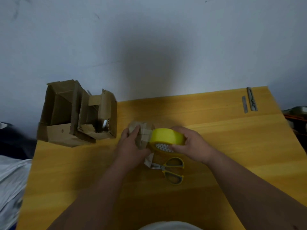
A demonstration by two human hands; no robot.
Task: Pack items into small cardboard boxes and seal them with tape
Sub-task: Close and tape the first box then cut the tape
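Observation:
A small cardboard box [145, 132] stands in the middle of the yellow wooden table [224, 130]. My left hand [131, 145] grips its left side, fingers curled over the top. My right hand [192, 145] holds a yellow roll of tape [166, 136] against the box's right side, thumb below and fingers over the roll. A strip of tape runs from the roll across the box top. Yellow-handled scissors [172, 170] lie shut on the table just below the box, blades pointing left under a box flap.
Two larger open cardboard boxes [69, 113] stand at the table's far left corner, flaps up, with something shiny inside the right one. Two metal strips [250, 102] lie at the far right corner. A wall rises behind; white cloth [11, 188] lies left of the table.

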